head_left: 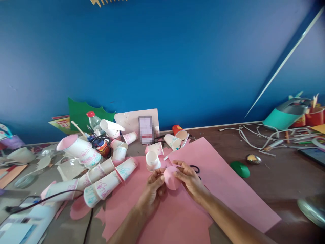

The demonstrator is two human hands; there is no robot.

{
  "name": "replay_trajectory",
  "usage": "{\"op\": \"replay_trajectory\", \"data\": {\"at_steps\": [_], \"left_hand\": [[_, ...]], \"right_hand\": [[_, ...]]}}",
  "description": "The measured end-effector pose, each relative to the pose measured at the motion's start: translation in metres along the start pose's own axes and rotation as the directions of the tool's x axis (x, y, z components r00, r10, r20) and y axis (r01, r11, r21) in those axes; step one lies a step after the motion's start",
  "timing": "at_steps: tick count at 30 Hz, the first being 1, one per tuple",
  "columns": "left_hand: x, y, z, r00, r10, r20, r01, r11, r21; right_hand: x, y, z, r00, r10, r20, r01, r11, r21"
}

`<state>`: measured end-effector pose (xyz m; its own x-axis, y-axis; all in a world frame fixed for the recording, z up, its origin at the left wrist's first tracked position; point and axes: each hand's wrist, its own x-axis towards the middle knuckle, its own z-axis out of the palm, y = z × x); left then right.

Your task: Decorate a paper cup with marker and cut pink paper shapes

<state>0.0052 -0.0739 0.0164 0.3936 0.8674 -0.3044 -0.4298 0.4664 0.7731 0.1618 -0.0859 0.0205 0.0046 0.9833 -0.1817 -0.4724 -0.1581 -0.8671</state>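
Between my two hands is a small round piece of pink paper (172,179), held up over larger pink sheets. My left hand (153,189) pinches its left edge. On its right edge, the thumb and fingers of my right hand (190,179) are closed. The big pink sheet (218,176) lies flat under and beside my right hand. Scissors with dark handles (195,168) lie partly hidden behind that hand. Just beyond my left hand a white paper cup (152,160) stands upright on the pink paper.
Several decorated paper cups (106,184) lie nested in rows at left. A red cup (179,132) and a tipped white cup (172,141) lie near the blue wall. A green paper piece (240,169) and white cables (254,139) are at right. A black cord (45,200) crosses the left side.
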Motion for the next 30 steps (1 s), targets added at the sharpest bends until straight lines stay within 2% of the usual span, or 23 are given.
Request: {"op": "replay_trajectory", "data": {"at_steps": [4,10,14,19,26,30], "left_hand": [[0.001,0.004,0.003,0.999,-0.011,-0.035,0.013,0.998,0.054],[0.002,0.006,0.004,0.99,0.06,-0.128,-0.065,0.997,-0.032],[0.001,0.006,0.005,0.989,0.062,-0.133,-0.066,0.997,-0.026],[0.001,0.005,0.005,0.992,0.064,-0.105,-0.066,0.998,-0.017],[0.002,0.004,0.004,0.993,0.064,-0.098,-0.064,0.998,0.002],[0.003,0.003,0.003,0.99,0.073,-0.123,-0.073,0.997,0.002]], "right_hand": [[-0.003,-0.001,-0.002,0.999,0.024,0.029,-0.024,0.999,-0.025],[-0.006,0.006,0.003,0.977,0.014,0.215,-0.028,0.998,0.062],[-0.004,0.012,0.006,0.985,-0.036,0.166,0.032,0.999,0.025],[-0.004,0.012,0.003,0.992,-0.038,0.122,0.044,0.998,-0.042],[-0.006,0.006,0.002,0.99,-0.043,0.135,0.056,0.994,-0.095],[-0.006,0.008,0.003,0.986,-0.059,0.159,0.063,0.998,-0.022]]}}
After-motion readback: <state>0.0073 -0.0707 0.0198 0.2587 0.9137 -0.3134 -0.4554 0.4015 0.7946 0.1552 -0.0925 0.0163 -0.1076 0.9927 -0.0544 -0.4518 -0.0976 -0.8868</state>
